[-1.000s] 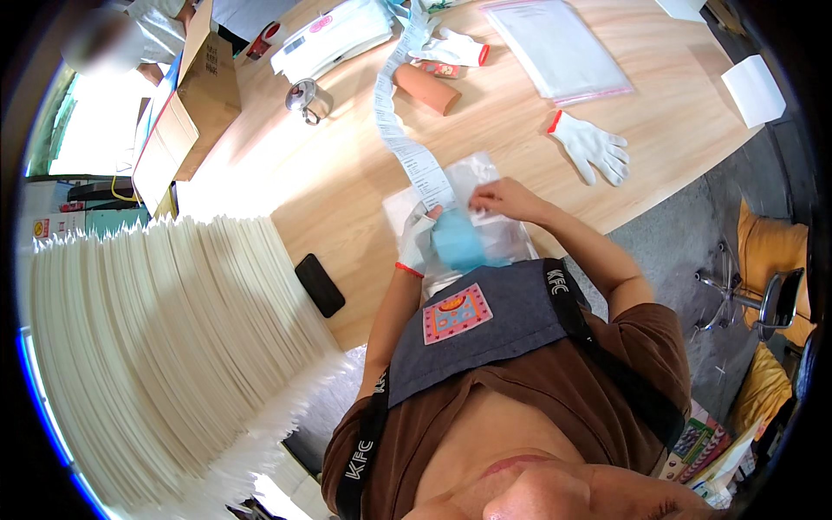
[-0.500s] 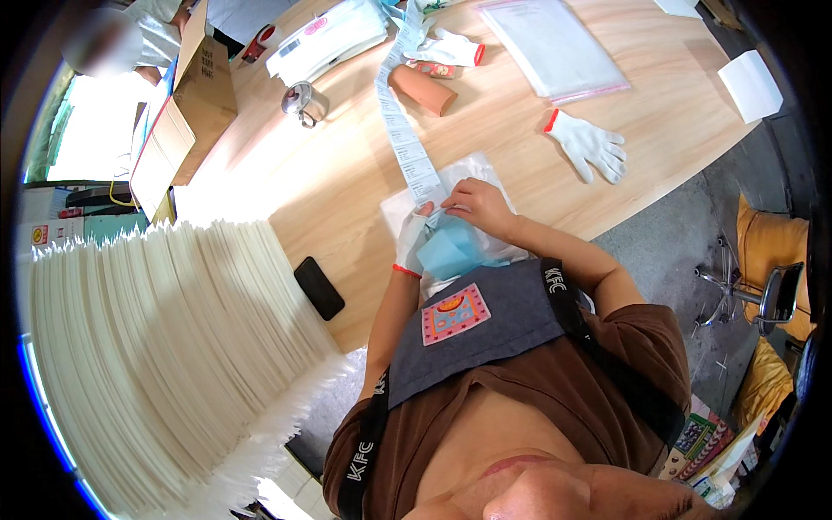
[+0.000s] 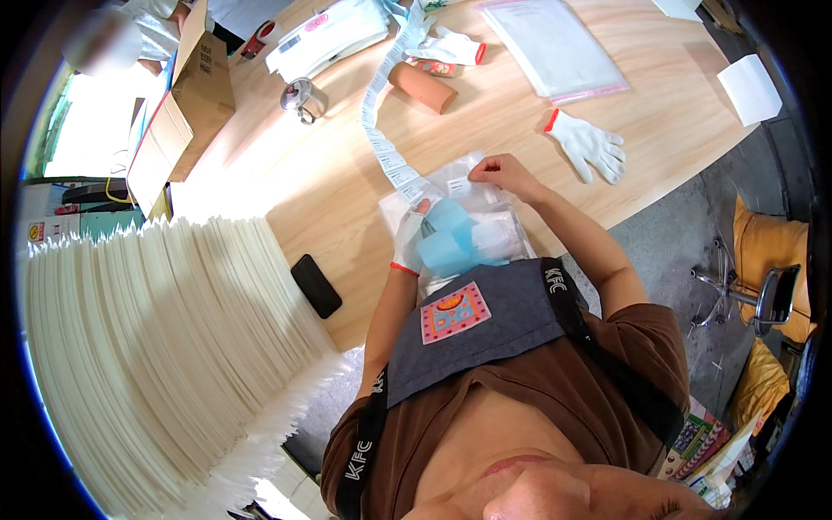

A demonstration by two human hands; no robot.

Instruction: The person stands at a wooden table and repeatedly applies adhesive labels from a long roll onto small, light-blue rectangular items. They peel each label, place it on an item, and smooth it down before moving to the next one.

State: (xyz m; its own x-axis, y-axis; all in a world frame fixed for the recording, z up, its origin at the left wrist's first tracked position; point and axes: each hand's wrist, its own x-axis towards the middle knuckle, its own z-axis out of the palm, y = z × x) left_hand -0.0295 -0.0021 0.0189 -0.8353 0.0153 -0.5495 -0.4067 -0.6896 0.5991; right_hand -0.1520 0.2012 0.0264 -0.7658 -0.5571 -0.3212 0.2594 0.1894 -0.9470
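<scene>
Since the earlier pictures our right hand [image 3: 504,173] has moved off the light blue piece [image 3: 446,243] and out to the far edge of the clear plastic bag [image 3: 485,195], where its fingertips are now pinched together on a small white label [image 3: 459,185]. Half a second ago that hand lay over the blue piece near the middle of the bag, so we read the change as a shift from handling the contents to dealing with the label at the bag's far side. Our left hand [image 3: 407,238], in a white glove with a red cuff, has stayed put at the left edge of the bag, closed around the bag and the blue piece and holding them against the wooden table [image 3: 329,199]. The long paper strip [image 3: 381,130] runs from the far side of the table down to the bag's far left corner, and its near end seems to touch the bag. A loose white glove [image 3: 589,143] lies to the right, apart from the bag, and a black phone [image 3: 315,285] lies to the left, near the table's edge.
</scene>
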